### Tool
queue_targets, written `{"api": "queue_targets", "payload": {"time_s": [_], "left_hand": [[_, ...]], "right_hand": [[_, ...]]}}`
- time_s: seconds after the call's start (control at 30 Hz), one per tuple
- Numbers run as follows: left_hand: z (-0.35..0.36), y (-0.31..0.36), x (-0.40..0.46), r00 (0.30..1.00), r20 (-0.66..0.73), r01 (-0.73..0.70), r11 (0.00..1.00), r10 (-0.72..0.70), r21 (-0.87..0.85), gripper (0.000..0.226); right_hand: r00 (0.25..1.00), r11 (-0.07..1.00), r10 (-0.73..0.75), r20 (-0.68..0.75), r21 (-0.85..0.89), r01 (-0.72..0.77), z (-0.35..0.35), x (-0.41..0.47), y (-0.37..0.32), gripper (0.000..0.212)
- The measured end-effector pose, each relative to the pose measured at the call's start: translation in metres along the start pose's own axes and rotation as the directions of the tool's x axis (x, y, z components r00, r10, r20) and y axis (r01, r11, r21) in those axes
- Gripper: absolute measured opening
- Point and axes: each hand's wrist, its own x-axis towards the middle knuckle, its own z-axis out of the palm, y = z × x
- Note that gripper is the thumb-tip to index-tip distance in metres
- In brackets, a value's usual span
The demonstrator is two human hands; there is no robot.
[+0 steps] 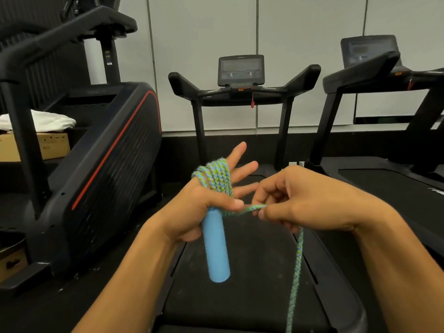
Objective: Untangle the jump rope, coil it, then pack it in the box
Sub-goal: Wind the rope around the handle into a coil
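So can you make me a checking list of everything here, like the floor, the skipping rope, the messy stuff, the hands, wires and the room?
Surface: black treadmill belt under the hands, dusty with pale specks.
Job's things: green-blue jump rope looped several times round the left hand; its blue handle points down; a loose length hangs to the bottom edge.
Clutter: cardboard box at left with a white cloth on top.
Grippers: left hand has fingers spread, thumb pressing handle and rope; right hand pinches the rope.
Cables: red safety cord hangs from the far treadmill.
Surroundings: exercise machine at left, another treadmill at right, grey wall.
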Motion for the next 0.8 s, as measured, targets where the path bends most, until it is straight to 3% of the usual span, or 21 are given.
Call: {"api": "queue_targets", "payload": {"time_s": [0.1,0.17,0.23,0.33,0.47,0.63,0.8], "left_hand": [[0.002,-0.003,-0.002,0.999,0.041,0.027,0.994,-0.032,0.108,0.098],[0.006,-0.006,-0.002,0.999,0.011,0.049,0.987,-0.051,0.154,0.083],[0.008,-0.009,-0.001,0.995,-0.01,0.097,0.99,-0.096,0.101,0.062],[0.006,-0.01,-0.002,0.982,0.029,0.19,0.982,-0.189,-0.024,0.05],[0.008,-0.015,-0.002,0.937,0.16,0.302,0.95,-0.31,0.073,0.039],[0.017,-0.021,0.002,0.86,0.379,0.356,0.934,-0.341,0.033,0.04],[0.016,-0.025,0.005,0.85,0.454,0.334,0.94,-0.267,-0.072,0.048]], "right_hand": [[0.995,0.995,-0.081,-0.061,0.052,0.085,0.0,0.0,-0.004,0.004],[0.982,0.98,-0.146,-0.118,0.117,0.16,0.001,0.001,-0.004,0.01],[0.967,0.966,-0.187,-0.174,0.148,0.214,0.002,0.003,-0.004,0.012],[0.932,0.949,-0.214,-0.291,0.163,0.269,0.003,0.005,-0.003,0.013],[0.861,0.947,-0.245,-0.445,0.079,0.31,0.001,0.009,-0.002,0.019],[0.871,0.909,-0.247,-0.425,0.21,0.36,0.003,0.011,0.005,0.02],[0.87,0.895,-0.192,-0.454,0.282,0.345,0.005,0.016,0.019,0.026]]}}
